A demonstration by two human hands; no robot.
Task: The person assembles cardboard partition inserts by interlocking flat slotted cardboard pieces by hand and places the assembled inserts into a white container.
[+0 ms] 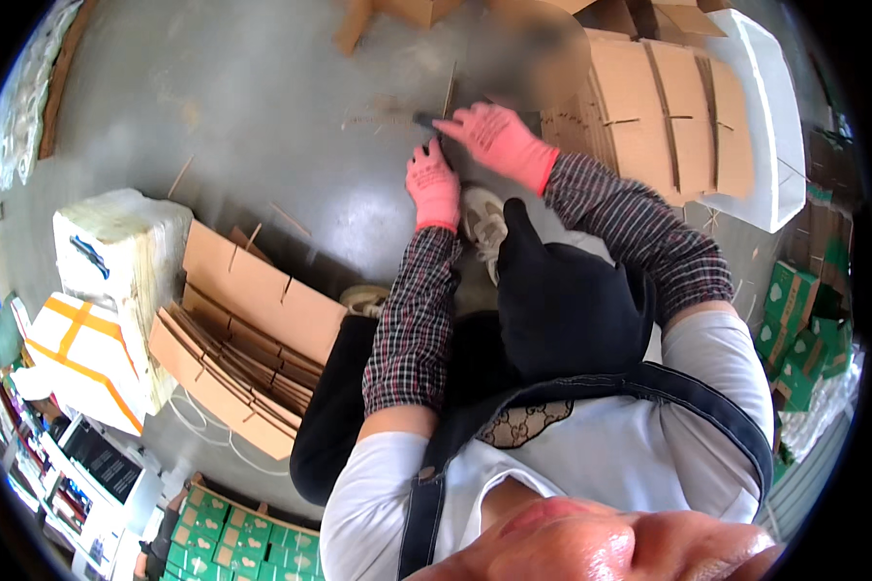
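Note:
My two pink-gloved hands meet low over the grey floor, in front of my shoes. My left hand (432,187) has its fingers drawn together at the tips; what they pinch, if anything, is hidden. Just beyond it, my right hand (499,142) is closed, with its forefinger reaching left. A small dark object (424,120) sticks out at that fingertip; its kind is unclear. One thin brown strip (451,87) runs away from between the hands. To the right of my right hand lie slotted cardboard dividers (673,116), stacked in an overlapping row.
More slotted cardboard (252,363) stands at my left, by my knee. Behind it are a white foam block (126,242) and a white box with orange tape (82,353). A white foam panel (780,116) edges the right stack. Green cartons (790,320) lie far right.

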